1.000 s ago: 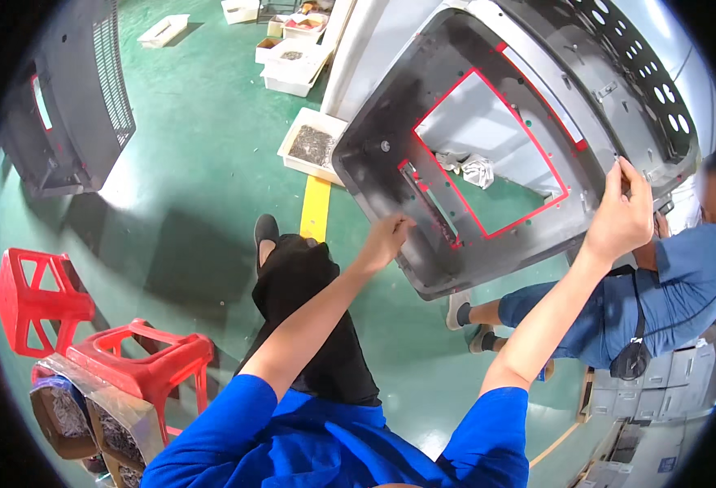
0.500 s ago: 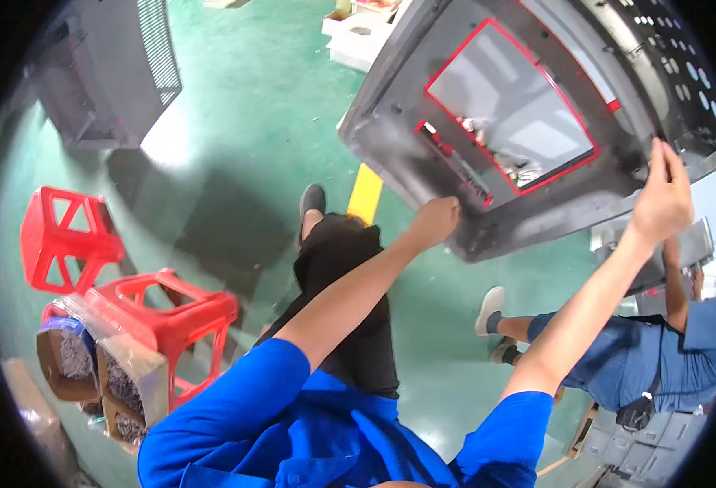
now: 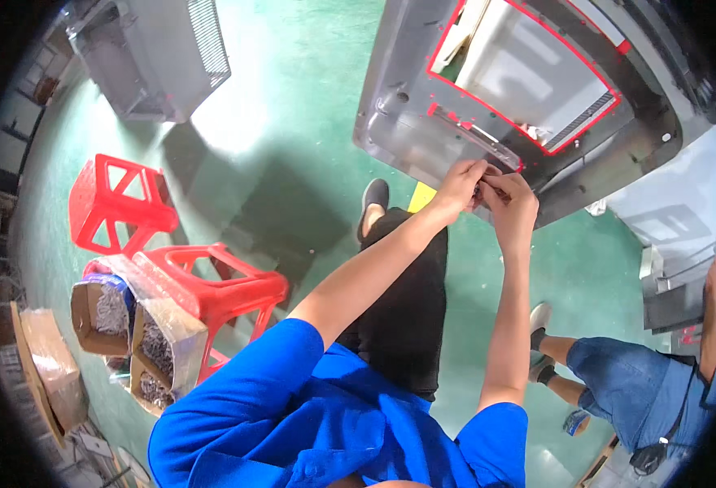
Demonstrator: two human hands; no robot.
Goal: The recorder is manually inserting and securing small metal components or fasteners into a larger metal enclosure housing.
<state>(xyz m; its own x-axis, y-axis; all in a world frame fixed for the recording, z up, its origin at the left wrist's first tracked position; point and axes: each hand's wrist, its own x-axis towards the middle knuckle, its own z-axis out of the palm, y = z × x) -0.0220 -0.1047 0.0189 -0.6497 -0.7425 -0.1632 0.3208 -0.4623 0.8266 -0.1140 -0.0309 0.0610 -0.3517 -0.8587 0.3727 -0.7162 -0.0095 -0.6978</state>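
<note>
A large grey moulded panel (image 3: 423, 134) with a rectangular window edged in red stands tilted before me at the upper right. At its near edge my left hand (image 3: 458, 189) is closed, the fingertips pinched together. My right hand (image 3: 512, 205) meets it there, its fingers also closed in a pinch. Something small and dark shows between the two sets of fingertips, too little to name. Just beyond my hands a narrow slot with red edging (image 3: 484, 140) runs across the panel.
Another grey panel (image 3: 150, 61) stands at the upper left. Red plastic stools (image 3: 211, 281) and open boxes of small parts (image 3: 159, 350) are at my left. On the right a co-worker in blue (image 3: 630, 382) stands near a dark grey part (image 3: 675, 307).
My right hand has left the panel's right side and come in beside my left hand at the near edge. The view has shifted, and both hands now pinch close together.
</note>
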